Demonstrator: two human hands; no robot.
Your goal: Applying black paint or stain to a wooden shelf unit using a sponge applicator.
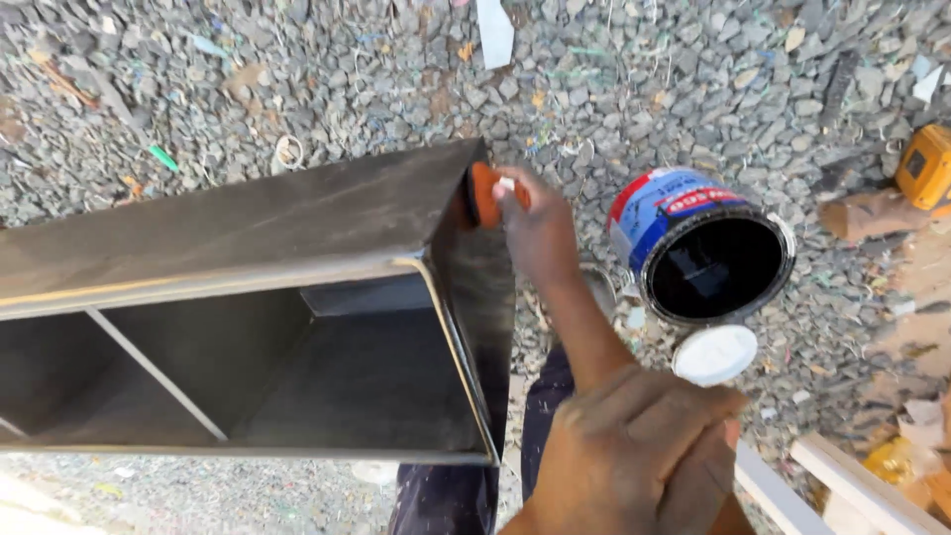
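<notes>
The right hand (535, 223) is being kept clenched around an orange sponge (483, 193), pressed onto the far corner of the dark metal box frame (297, 297), whose long axis is running leftward from that corner. The left hand (634, 456) is being held nearer the camera; whether it's gripping anything can't be told. Right of the frame, an open paint can (698, 248) with a blue, red and white label is being left on the gravel (297, 79), a white lid (715, 354) just beside it.
</notes>
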